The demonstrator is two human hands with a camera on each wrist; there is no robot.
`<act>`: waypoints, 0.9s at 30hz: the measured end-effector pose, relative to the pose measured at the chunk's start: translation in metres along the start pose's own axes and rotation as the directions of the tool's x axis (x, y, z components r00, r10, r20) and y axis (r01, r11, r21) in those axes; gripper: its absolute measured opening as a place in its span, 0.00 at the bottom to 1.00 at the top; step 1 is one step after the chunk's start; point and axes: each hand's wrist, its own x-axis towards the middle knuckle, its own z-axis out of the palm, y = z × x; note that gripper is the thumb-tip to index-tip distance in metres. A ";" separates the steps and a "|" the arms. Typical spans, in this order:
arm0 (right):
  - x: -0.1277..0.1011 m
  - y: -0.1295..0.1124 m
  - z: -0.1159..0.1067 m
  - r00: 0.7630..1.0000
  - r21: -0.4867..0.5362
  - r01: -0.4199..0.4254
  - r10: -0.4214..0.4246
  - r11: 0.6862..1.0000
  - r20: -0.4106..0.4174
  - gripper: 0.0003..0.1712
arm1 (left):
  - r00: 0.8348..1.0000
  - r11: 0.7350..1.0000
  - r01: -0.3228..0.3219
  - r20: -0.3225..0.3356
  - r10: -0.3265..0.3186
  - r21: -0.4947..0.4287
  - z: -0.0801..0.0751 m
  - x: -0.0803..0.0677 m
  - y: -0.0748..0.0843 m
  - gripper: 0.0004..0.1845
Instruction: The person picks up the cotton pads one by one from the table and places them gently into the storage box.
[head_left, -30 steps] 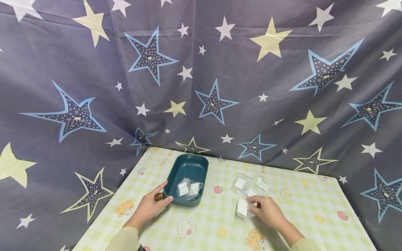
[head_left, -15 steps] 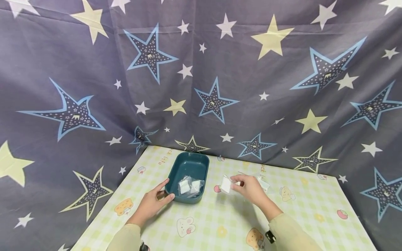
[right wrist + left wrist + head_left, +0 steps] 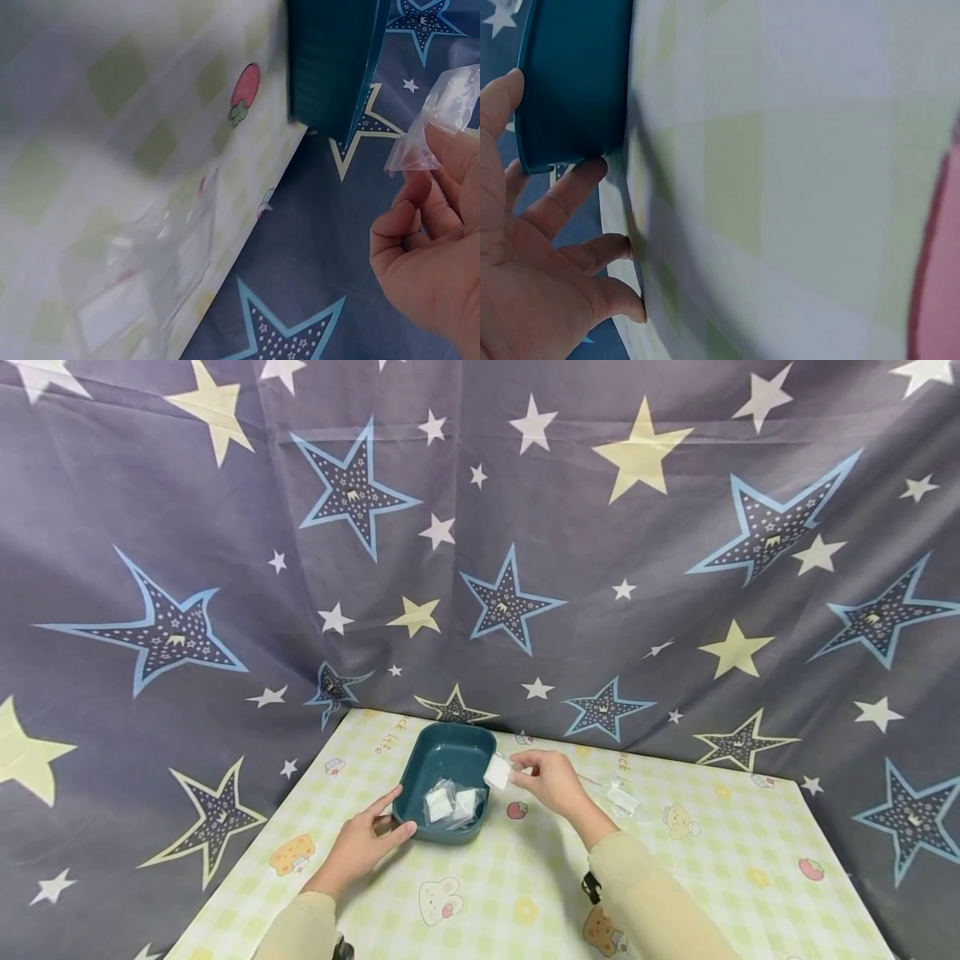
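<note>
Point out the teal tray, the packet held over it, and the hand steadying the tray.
teal tray [image 3: 436, 758]: head view, bare inner floor.
held packet [image 3: 497, 772]: head view, white middle.
left hand [image 3: 362, 847]: head view, back of the hand.

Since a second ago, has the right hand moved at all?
Yes. The right hand, pinching a small clear packet, has moved left and farther away across the table, up to the right rim of the teal tray.

High head view, close wrist views
</note>
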 end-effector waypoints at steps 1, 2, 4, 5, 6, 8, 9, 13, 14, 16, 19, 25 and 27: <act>0.002 -0.003 0.002 1.000 0.004 0.002 -0.002 1.000 0.000 0.14 | 1.000 1.000 0.004 0.000 -0.004 -0.002 0.000 0.000 0.000 0.45; 0.003 -0.005 0.004 1.000 0.007 0.004 -0.004 1.000 0.000 0.14 | 1.000 1.000 0.006 0.000 -0.006 -0.002 0.000 0.000 -0.001 0.45; 0.006 -0.010 0.009 1.000 0.003 0.007 -0.007 1.000 0.002 0.13 | 1.000 1.000 0.010 -0.001 -0.010 -0.003 0.000 0.000 -0.001 0.45; 0.007 -0.012 0.011 1.000 -0.002 0.009 -0.009 1.000 0.004 0.13 | 1.000 1.000 0.012 -0.002 -0.012 -0.002 0.000 0.000 -0.002 0.45; 0.009 -0.014 0.012 1.000 -0.004 0.009 -0.009 1.000 0.009 0.13 | 1.000 1.000 0.014 -0.001 -0.014 -0.001 0.000 0.000 -0.002 0.45; 0.011 -0.016 0.016 1.000 -0.010 0.009 -0.009 1.000 0.016 0.13 | 1.000 1.000 0.017 0.000 -0.017 -0.001 0.000 0.000 -0.002 0.45; 0.012 -0.017 0.019 1.000 -0.013 0.009 -0.008 1.000 0.021 0.13 | 1.000 1.000 0.019 0.001 -0.019 -0.003 0.000 0.000 -0.002 0.45; 0.014 -0.020 0.027 0.999 -0.004 0.011 -0.010 1.000 0.044 0.14 | 1.000 1.000 0.027 0.002 -0.027 -0.009 0.000 -0.002 -0.001 0.44; 0.015 -0.021 0.029 0.999 -0.001 0.013 -0.013 1.000 0.051 0.15 | 1.000 1.000 0.030 0.001 -0.029 -0.010 0.000 -0.003 -0.001 0.43; 0.017 -0.023 0.033 0.998 0.002 0.024 -0.024 1.000 0.062 0.15 | 0.999 0.999 0.033 -0.001 -0.033 -0.011 -0.001 -0.003 -0.001 0.43; 0.020 -0.025 0.040 0.997 -0.002 0.038 -0.038 0.999 0.066 0.15 | 0.999 0.999 0.037 -0.008 -0.037 -0.012 -0.002 -0.004 0.000 0.42; 0.022 -0.024 0.057 0.997 -0.040 0.031 -0.028 0.999 0.076 0.15 | 1.000 0.999 0.027 -0.007 -0.027 -0.019 -0.001 -0.002 0.001 0.43; 0.022 -0.023 0.063 0.996 -0.063 0.034 -0.028 0.997 0.083 0.15 | 1.000 1.000 0.021 -0.005 -0.021 -0.019 0.000 -0.002 0.000 0.43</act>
